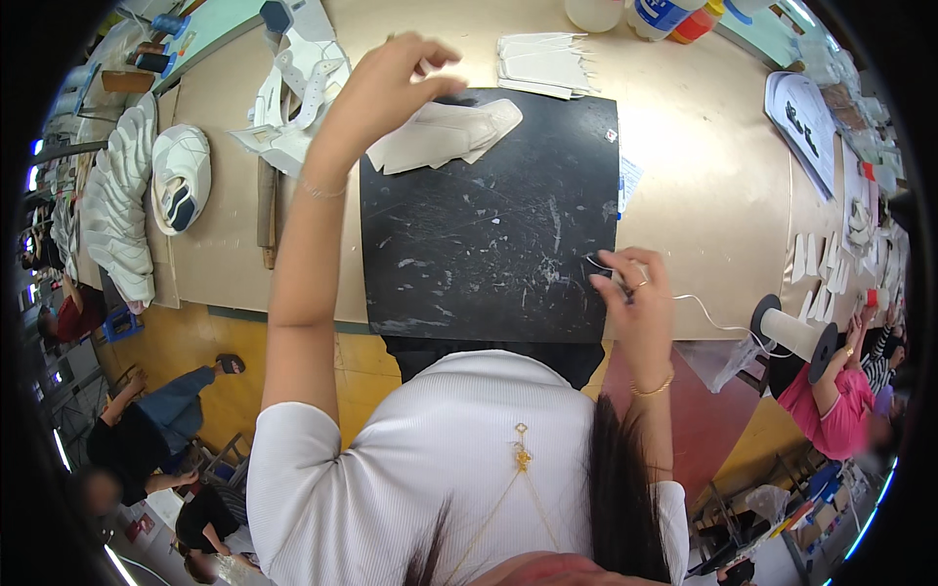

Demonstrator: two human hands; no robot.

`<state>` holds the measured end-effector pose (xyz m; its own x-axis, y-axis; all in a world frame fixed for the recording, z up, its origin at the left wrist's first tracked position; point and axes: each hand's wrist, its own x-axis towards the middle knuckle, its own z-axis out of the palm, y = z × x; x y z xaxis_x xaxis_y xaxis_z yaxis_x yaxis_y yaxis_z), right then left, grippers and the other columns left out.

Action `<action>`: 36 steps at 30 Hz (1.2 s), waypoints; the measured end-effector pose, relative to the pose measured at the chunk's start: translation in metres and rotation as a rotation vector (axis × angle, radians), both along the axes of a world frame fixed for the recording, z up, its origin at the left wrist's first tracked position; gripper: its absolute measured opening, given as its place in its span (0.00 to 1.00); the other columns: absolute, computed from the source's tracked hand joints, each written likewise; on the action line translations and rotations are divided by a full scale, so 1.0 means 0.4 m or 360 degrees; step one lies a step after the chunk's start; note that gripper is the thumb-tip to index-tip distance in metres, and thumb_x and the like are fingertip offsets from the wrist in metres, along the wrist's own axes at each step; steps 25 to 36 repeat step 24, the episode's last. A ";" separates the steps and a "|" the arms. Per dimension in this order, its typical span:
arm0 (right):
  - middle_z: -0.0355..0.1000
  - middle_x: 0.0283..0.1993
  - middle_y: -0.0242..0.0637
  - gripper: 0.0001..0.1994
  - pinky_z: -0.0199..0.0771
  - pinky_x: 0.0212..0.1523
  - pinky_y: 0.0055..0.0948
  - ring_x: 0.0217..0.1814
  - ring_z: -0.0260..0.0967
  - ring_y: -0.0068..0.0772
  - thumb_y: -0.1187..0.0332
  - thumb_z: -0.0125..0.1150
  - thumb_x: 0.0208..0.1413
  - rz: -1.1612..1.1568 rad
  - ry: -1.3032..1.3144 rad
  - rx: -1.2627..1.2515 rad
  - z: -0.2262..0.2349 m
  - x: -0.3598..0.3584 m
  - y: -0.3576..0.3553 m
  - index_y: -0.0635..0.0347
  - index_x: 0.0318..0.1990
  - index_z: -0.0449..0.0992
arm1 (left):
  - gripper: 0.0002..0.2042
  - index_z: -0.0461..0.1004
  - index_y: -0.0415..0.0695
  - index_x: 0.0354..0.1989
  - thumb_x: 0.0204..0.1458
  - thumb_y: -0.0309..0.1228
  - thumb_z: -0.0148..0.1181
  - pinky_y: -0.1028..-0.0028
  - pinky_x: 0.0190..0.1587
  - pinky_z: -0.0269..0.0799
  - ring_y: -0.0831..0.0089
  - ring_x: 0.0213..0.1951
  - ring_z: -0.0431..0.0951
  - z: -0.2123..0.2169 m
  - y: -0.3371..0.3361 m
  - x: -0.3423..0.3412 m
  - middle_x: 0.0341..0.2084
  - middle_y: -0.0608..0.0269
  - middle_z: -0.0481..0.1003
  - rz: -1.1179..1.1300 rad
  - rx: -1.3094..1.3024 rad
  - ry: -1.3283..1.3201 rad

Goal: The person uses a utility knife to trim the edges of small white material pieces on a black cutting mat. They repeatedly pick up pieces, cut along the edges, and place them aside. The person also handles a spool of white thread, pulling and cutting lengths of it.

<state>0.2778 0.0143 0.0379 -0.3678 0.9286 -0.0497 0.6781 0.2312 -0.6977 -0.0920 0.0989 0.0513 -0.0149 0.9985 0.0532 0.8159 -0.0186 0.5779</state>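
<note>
My left hand (405, 78) is stretched over the far left part of a black scuffed mat (489, 244). Its fingers are parted and loosely bent, and nothing shows between them. Just below it lies a small fanned stack of off-white flat pieces (445, 135). Near the mat's right edge, my right hand (635, 293) pinches the end of a thin white cord (703, 301). A short tip of the cord sticks out past the fingertips. From this hand the cord runs right, to a large spool (796, 333) with dark end discs.
White shoe uppers (303, 83) lie at the far left, beside a finished-looking shoe (181, 181) and a row of nested white parts (122, 205). White strips (542, 63) are stacked beyond the mat. Bottles (664, 18) stand at the back; printed sheets (801, 127) lie right.
</note>
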 end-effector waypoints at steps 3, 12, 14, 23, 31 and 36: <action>0.75 0.48 0.34 0.15 0.77 0.35 0.34 0.36 0.77 0.36 0.69 0.73 0.53 0.0113 -0.0130 0.0153 -0.019 0.049 0.036 0.55 0.50 0.82 | 0.20 0.81 0.43 0.50 0.51 0.37 0.73 0.65 0.48 0.74 0.62 0.44 0.77 0.009 -0.093 -0.021 0.44 0.59 0.77 -0.0080 -0.0185 0.0238; 0.76 0.37 0.37 0.08 0.75 0.34 0.36 0.33 0.77 0.43 0.70 0.71 0.55 0.0339 -0.0306 0.0036 -0.032 0.059 0.067 0.60 0.39 0.80 | 0.13 0.77 0.39 0.39 0.49 0.31 0.73 0.60 0.53 0.71 0.53 0.48 0.76 -0.058 -0.196 0.016 0.45 0.56 0.76 0.0067 0.0087 0.0398; 0.75 0.35 0.38 0.07 0.74 0.33 0.37 0.32 0.76 0.43 0.70 0.70 0.55 0.0367 -0.0352 0.0092 -0.017 0.053 0.070 0.60 0.38 0.80 | 0.13 0.76 0.39 0.37 0.51 0.33 0.72 0.61 0.53 0.71 0.53 0.48 0.77 -0.066 -0.207 0.023 0.48 0.57 0.77 0.0096 -0.0042 0.0350; 0.73 0.35 0.32 0.03 0.73 0.32 0.33 0.44 0.75 0.37 0.73 0.67 0.55 0.0717 -0.0452 0.0470 0.073 -0.021 0.102 0.55 0.36 0.81 | 0.17 0.78 0.38 0.31 0.54 0.42 0.71 0.66 0.53 0.71 0.55 0.57 0.74 0.018 -0.277 0.075 0.63 0.50 0.70 -0.0259 -0.0193 -0.0240; 0.73 0.35 0.30 0.04 0.74 0.33 0.32 0.46 0.75 0.38 0.75 0.67 0.55 0.0778 -0.0413 0.0487 0.079 -0.038 0.107 0.53 0.36 0.81 | 0.17 0.79 0.39 0.33 0.54 0.43 0.71 0.65 0.58 0.67 0.58 0.64 0.69 0.017 -0.279 0.089 0.72 0.50 0.61 -0.0364 -0.0481 -0.0385; 0.73 0.35 0.30 0.04 0.74 0.33 0.32 0.46 0.75 0.38 0.75 0.67 0.55 0.0778 -0.0413 0.0487 0.079 -0.038 0.107 0.53 0.36 0.81 | 0.17 0.79 0.39 0.33 0.54 0.43 0.71 0.65 0.58 0.67 0.58 0.64 0.69 0.017 -0.279 0.089 0.72 0.50 0.61 -0.0364 -0.0481 -0.0385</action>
